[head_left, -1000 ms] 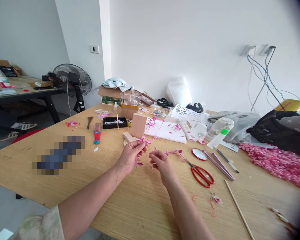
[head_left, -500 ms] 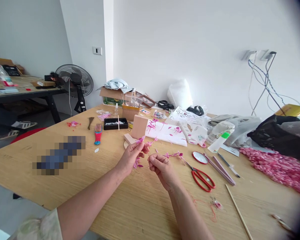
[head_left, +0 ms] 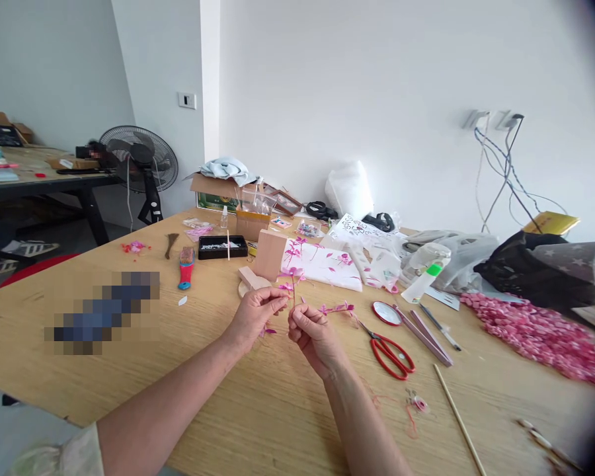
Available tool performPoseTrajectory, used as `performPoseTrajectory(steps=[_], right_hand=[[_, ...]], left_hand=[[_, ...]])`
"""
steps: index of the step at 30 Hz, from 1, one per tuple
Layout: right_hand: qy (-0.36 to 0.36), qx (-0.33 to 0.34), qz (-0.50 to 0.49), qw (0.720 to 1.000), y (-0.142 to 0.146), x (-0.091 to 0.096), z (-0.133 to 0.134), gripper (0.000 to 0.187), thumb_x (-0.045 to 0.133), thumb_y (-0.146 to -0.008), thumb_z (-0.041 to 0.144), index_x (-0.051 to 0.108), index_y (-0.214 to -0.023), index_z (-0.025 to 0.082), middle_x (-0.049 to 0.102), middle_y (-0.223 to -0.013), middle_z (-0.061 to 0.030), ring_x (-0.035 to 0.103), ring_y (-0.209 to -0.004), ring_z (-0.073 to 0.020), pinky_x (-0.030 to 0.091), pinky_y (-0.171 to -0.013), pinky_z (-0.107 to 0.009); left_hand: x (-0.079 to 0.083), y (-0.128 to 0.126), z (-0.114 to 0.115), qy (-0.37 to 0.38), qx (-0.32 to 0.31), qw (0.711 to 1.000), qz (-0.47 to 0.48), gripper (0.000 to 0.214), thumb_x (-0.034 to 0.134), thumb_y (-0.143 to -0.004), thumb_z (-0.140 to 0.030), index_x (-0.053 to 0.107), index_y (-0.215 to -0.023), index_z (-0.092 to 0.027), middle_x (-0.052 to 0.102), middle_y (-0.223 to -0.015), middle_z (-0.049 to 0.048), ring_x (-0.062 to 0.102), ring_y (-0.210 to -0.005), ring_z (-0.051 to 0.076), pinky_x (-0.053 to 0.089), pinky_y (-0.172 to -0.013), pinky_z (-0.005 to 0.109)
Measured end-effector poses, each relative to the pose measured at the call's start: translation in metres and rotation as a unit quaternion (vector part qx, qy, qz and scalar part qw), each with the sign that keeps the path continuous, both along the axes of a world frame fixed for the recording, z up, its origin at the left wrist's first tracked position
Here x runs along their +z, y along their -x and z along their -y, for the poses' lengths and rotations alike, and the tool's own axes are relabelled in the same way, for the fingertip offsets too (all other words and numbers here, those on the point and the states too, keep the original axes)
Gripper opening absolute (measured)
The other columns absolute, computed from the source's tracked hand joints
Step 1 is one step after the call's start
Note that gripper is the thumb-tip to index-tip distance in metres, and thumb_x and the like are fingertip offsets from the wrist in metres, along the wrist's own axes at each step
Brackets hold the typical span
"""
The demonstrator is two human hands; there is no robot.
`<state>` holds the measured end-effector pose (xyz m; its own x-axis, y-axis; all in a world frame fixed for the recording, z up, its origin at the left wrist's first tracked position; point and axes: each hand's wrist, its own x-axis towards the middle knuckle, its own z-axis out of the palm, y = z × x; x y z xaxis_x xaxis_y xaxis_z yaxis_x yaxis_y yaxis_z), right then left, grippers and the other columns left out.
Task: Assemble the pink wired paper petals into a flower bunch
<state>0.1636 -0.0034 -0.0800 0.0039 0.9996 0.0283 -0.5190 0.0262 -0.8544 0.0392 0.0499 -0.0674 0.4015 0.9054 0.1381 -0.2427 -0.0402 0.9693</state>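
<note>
Over the wooden table, my right hand (head_left: 313, 332) pinches the thin dark stem of a pink flower sprig (head_left: 293, 272), which stands upright with its petals at the top. Just left of the stem, my left hand (head_left: 254, 316) has thumb and forefinger pressed together at a pink petal piece; exactly what lies between its fingertips is too small to make out. Under the left hand, more pink petals (head_left: 268, 330) show in part. A second pink flower sprig (head_left: 338, 309) lies right of my right hand, close to the tips of the red-handled scissors (head_left: 391, 355).
A wooden block stand (head_left: 270, 255) and white paper with pink flowers (head_left: 322, 263) lie beyond my hands. Rightward are a round mirror (head_left: 387, 313), mauve tweezers (head_left: 429, 337), a wooden stick (head_left: 459, 418) and pink strands (head_left: 535, 340). Leftward are a red-blue brush (head_left: 186, 268) and black tray (head_left: 222, 247).
The sprig now stands upright in my right hand's pinch. My left fingers have closed into a pinch beside the stem. The whole view has shifted slightly.
</note>
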Motion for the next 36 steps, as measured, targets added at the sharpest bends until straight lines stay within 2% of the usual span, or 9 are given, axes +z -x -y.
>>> performPoseTrajectory(steps=[6,10,13,17,21,25,27,31,36], right_hand=[[0.013,-0.021,0.022,0.999,0.001,-0.002,-0.001,0.018,0.069,-0.065,0.027,0.055,-0.062,0.017,0.056,-0.055,0.0032,0.037,-0.041,-0.0031,0.022,-0.042,-0.019],[0.019,-0.043,0.041,0.998,0.003,-0.004,-0.003,0.018,0.070,-0.064,0.027,0.055,-0.063,0.017,0.060,-0.059,0.0021,0.038,-0.041,-0.0033,0.020,-0.042,-0.019],[0.023,-0.064,0.052,0.996,0.002,-0.006,-0.005,0.020,0.071,-0.061,0.027,0.055,-0.062,0.017,0.056,-0.055,0.0037,0.036,-0.041,-0.0033,0.020,-0.042,-0.019],[0.022,-0.081,0.059,0.995,0.001,-0.008,-0.006,0.022,0.072,-0.059,0.028,0.053,-0.058,0.017,0.041,-0.042,0.0082,0.030,-0.039,-0.0041,0.017,-0.042,-0.021],[0.032,-0.074,0.062,0.995,0.003,-0.008,-0.005,0.024,0.072,-0.059,0.029,0.051,-0.056,0.017,0.041,-0.041,0.0074,0.030,-0.040,-0.0048,0.016,-0.043,-0.021],[0.039,-0.059,0.035,0.997,0.006,-0.009,-0.006,0.025,0.073,-0.056,0.027,0.050,-0.055,0.017,0.042,-0.041,0.0075,0.029,-0.040,-0.0047,0.015,-0.043,-0.021],[0.037,-0.055,0.026,0.997,0.006,-0.009,-0.007,0.025,0.073,-0.056,0.026,0.050,-0.054,0.017,0.041,-0.041,0.0078,0.029,-0.040,-0.0046,0.016,-0.043,-0.021],[0.042,-0.063,0.018,0.997,0.008,-0.009,-0.007,0.025,0.073,-0.055,0.024,0.049,-0.054,0.017,0.041,-0.042,0.0085,0.029,-0.040,-0.0040,0.015,-0.043,-0.021],[0.043,-0.085,0.022,0.995,0.008,-0.007,-0.006,0.028,0.073,-0.055,0.025,0.046,-0.054,0.017,0.039,-0.040,0.0091,0.028,-0.039,-0.0039,0.013,-0.043,-0.022]], left_hand=[[0.000,0.000,0.001,-0.027,0.008,1.000,-0.003,0.017,0.062,-0.067,-0.030,0.064,-0.074,-0.015,0.055,-0.065,-0.0008,0.048,-0.062,0.009,0.038,-0.056,0.019],[0.000,0.000,0.002,-0.050,0.005,0.998,-0.028,0.018,0.058,-0.071,-0.032,0.063,-0.076,-0.015,0.054,-0.067,-0.0007,0.048,-0.061,0.010,0.037,-0.053,0.019],[0.002,0.001,0.003,-0.121,0.022,0.992,-0.039,0.015,0.058,-0.072,-0.030,0.062,-0.069,-0.016,0.053,-0.070,0.0006,0.049,-0.065,0.012,0.039,-0.055,0.021],[0.004,0.001,0.006,-0.207,0.049,0.976,-0.038,0.012,0.059,-0.070,-0.025,0.062,-0.062,-0.017,0.051,-0.078,0.0026,0.050,-0.076,0.014,0.042,-0.063,0.023],[0.008,0.002,0.014,-0.247,0.058,0.966,-0.058,0.011,0.060,-0.070,-0.023,0.061,-0.061,-0.018,0.049,-0.084,0.0042,0.050,-0.083,0.016,0.043,-0.069,0.025],[0.009,0.001,0.019,-0.306,0.066,0.946,-0.085,0.010,0.060,-0.070,-0.021,0.062,-0.060,-0.019,0.051,-0.080,0.0042,0.050,-0.083,0.017,0.040,-0.076,0.028],[0.008,0.000,0.019,-0.327,0.071,0.938,-0.091,0.010,0.059,-0.071,-0.020,0.062,-0.062,-0.019,0.051,-0.077,0.0036,0.050,-0.079,0.016,0.040,-0.074,0.027],[0.004,-0.003,0.018,-0.324,0.073,0.938,-0.096,0.010,0.057,-0.072,-0.018,0.062,-0.064,-0.019,0.051,-0.078,0.0035,0.051,-0.078,0.015,0.040,-0.071,0.025],[-0.002,-0.004,0.016,-0.231,0.063,0.968,-0.074,0.011,0.059,-0.071,-0.022,0.059,-0.062,-0.017,0.048,-0.089,0.0052,0.049,-0.086,0.017,0.041,-0.070,0.025]])
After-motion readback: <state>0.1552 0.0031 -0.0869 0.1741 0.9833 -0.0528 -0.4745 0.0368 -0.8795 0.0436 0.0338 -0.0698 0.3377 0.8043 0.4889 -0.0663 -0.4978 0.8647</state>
